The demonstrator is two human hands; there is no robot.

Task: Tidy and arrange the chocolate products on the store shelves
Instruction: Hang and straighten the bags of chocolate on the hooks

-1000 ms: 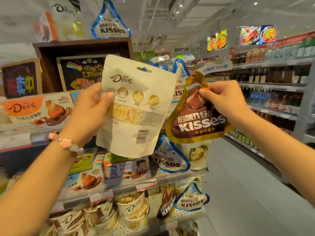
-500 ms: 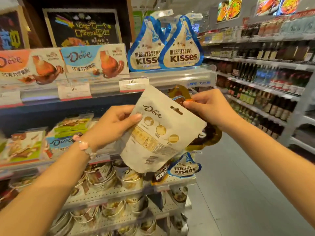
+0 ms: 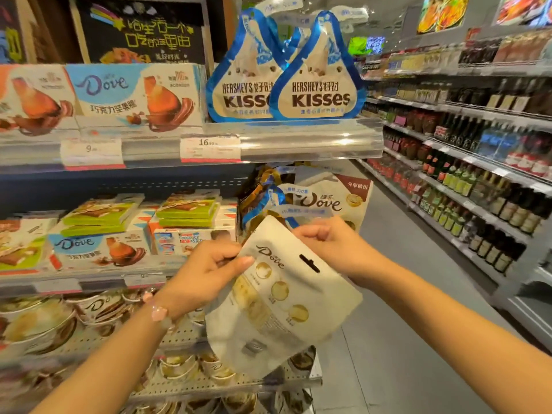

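**White Dove pouch held in both hands at the shelf end**

White Dove pouch [image 3: 283,297]: back panel faces the camera, tilted, top edge toward upper left. It is in front of the lower shelves, off any peg or shelf.

Left hand [image 3: 206,273]: fingers curled, thumb pinching the pouch's upper left edge beside the Dove logo. Beaded bracelet [image 3: 158,312] on the wrist.

Right hand [image 3: 328,243]: fingers curled at the pouch's top corner, gripping it. Whether anything else is in that hand, cannot tell.

Just behind the hands: a larger Dove bag [image 3: 331,198] hanging upright, with blue-edged and brown Kisses bags [image 3: 263,201] crowded to its left.

Top shelf: two blue-and-white Hershey's Kisses bags [image 3: 319,82] overlapping, upright; Dove boxes [image 3: 131,97] to their left. Price tag [image 3: 209,147] reading 16 on the clear shelf rail [image 3: 313,141].

Middle shelf: green chocolate boxes [image 3: 185,213] stacked on other boxes. Lowest rows: Dove tubs [image 3: 38,324].
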